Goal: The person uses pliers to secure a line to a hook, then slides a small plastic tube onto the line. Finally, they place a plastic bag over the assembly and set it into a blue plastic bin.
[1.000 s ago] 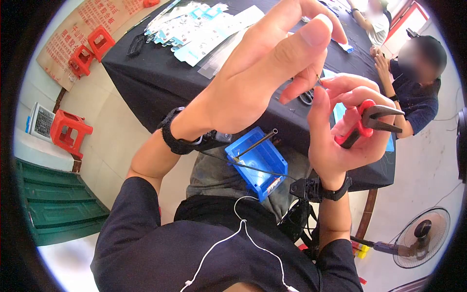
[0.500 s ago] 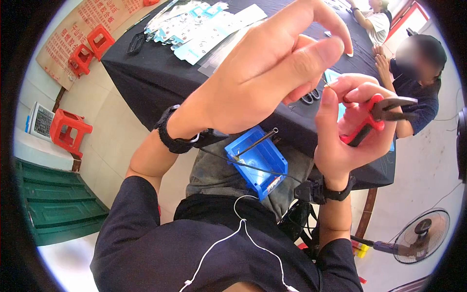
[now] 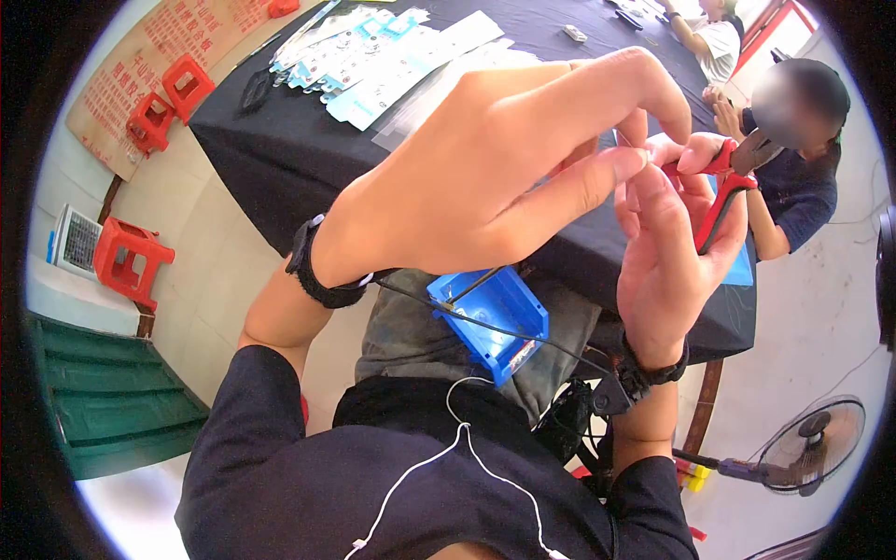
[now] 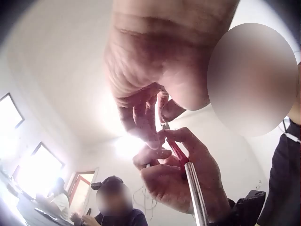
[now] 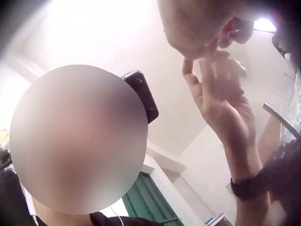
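Observation:
In the head view, my left hand (image 3: 467,177) meets my right hand (image 3: 667,252) at the fingertips, above the table's near edge. Red-handled pliers (image 3: 723,201) lie in my right hand, handles against the palm under curled fingers, dark jaws pointing away. My left thumb and fingers pinch a small piece, mostly hidden in the head view. The left wrist view shows the small piece (image 4: 164,126) as a metallic bit between the two hands' fingertips; its exact shape is unclear. In the right wrist view, the pliers are mostly hidden behind the fingers.
A blue bin (image 3: 495,322) with a metal rod sits on my lap. White and light-blue cards (image 3: 373,65) lie on the black-covered table (image 3: 252,159). Another person (image 3: 793,159) sits at the right. A cable hangs between my wrists. A fan (image 3: 812,443) stands lower right.
The hands have come together at the fingertips. My left hand has lowered and its fingers have bent down; my right hand has turned, swinging the pliers' jaws upward.

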`<state>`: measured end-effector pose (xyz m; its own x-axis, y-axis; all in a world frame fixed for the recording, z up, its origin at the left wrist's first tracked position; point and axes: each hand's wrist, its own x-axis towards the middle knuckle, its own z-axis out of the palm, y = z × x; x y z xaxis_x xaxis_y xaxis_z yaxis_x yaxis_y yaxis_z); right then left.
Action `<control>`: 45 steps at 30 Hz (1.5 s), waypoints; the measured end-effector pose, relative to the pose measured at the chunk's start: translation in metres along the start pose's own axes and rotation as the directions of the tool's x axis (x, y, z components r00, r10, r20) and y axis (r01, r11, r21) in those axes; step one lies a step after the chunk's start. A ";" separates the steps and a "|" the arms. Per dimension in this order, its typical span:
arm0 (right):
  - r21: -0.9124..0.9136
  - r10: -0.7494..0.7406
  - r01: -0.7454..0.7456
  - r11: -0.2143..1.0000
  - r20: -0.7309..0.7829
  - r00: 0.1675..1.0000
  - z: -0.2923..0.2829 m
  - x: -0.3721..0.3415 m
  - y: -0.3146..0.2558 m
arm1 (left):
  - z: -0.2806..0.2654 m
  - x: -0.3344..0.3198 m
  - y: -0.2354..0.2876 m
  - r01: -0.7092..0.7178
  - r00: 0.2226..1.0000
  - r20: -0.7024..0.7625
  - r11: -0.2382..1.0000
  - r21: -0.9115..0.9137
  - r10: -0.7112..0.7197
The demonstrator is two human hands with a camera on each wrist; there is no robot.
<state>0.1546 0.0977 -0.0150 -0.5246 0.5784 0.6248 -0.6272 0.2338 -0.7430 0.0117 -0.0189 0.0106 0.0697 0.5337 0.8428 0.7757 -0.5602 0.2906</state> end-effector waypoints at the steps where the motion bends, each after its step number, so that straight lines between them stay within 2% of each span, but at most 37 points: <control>1: -0.004 -0.017 0.017 1.000 0.017 1.000 -0.001 0.000 -0.001 | -0.001 0.001 0.001 -0.008 1.000 0.002 0.999 0.034 0.008; 2: -0.006 -0.019 0.019 1.000 0.016 1.000 0.000 0.000 -0.001 | -0.001 0.001 0.003 -0.011 1.000 0.003 0.999 0.032 0.011; 4: -0.001 -0.105 0.105 0.994 0.011 0.994 0.004 -0.002 -0.001 | 0.001 0.000 0.010 0.189 0.981 -0.043 0.982 -0.025 -0.190; 7: -0.034 -0.070 0.071 0.997 0.025 0.997 0.002 -0.002 0.002 | -0.002 0.000 0.014 0.242 0.968 -0.047 0.965 -0.099 -0.248; 11: -0.014 -0.092 0.092 0.996 -0.054 0.994 0.005 0.001 0.003 | -0.010 -0.001 0.018 0.345 0.930 -0.044 0.907 -0.242 -0.365; 19: 0.000 -0.138 0.138 0.990 -0.076 0.988 -0.003 0.007 -0.003 | -0.022 0.003 0.022 0.486 0.827 0.002 0.714 -0.504 -0.562; 20: 0.004 -0.138 0.139 0.990 -0.060 0.989 -0.003 0.007 -0.004 | -0.020 0.004 0.021 0.484 0.829 0.001 0.715 -0.504 -0.559; 22: 0.008 -0.143 0.144 0.990 -0.042 0.989 -0.002 0.005 -0.006 | -0.013 0.005 0.019 0.381 0.915 -0.010 0.870 -0.314 -0.404; 23: 0.016 -0.144 0.145 0.989 -0.037 0.989 -0.001 0.004 -0.006 | -0.014 0.005 0.018 0.377 0.916 -0.012 0.872 -0.313 -0.401; 25: 0.025 -0.145 0.145 0.989 -0.030 0.989 0.000 0.004 -0.006 | -0.015 0.004 0.014 0.265 0.964 0.021 0.963 0.053 -0.267; 27: 0.001 -0.171 0.171 0.985 -0.007 0.985 -0.001 0.004 -0.005 | -0.010 0.002 0.014 0.276 0.961 0.007 0.961 0.032 -0.276; 29: 0.013 -0.169 0.169 0.986 0.009 0.986 -0.002 0.004 -0.004 | -0.008 0.000 0.012 0.335 0.940 -0.016 0.934 -0.126 -0.340; 32: 0.035 -0.166 0.164 0.986 0.033 0.986 -0.002 0.003 -0.004 | -0.005 -0.001 0.011 0.353 0.930 -0.030 0.912 -0.206 -0.367; 36: 0.064 -0.175 0.171 0.983 0.055 0.983 -0.003 0.002 -0.002 | -0.006 -0.001 0.010 0.321 0.945 -0.001 0.925 -0.202 -0.328; 40: 0.061 -0.175 0.169 0.984 0.112 0.978 -0.006 0.004 -0.002 | -0.004 -0.001 0.008 0.330 0.939 0.003 0.902 -0.279 -0.343; 45: 0.077 -0.089 0.082 0.994 0.089 0.992 -0.005 0.006 -0.006 | -0.006 -0.002 0.006 0.358 0.930 0.037 0.876 -0.322 -0.366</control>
<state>0.1583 0.1037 -0.0082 -0.5162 0.4832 0.7072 -0.7104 0.2197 -0.6686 0.0128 -0.0268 0.0136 -0.1959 0.7249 0.6604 0.5027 -0.5040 0.7023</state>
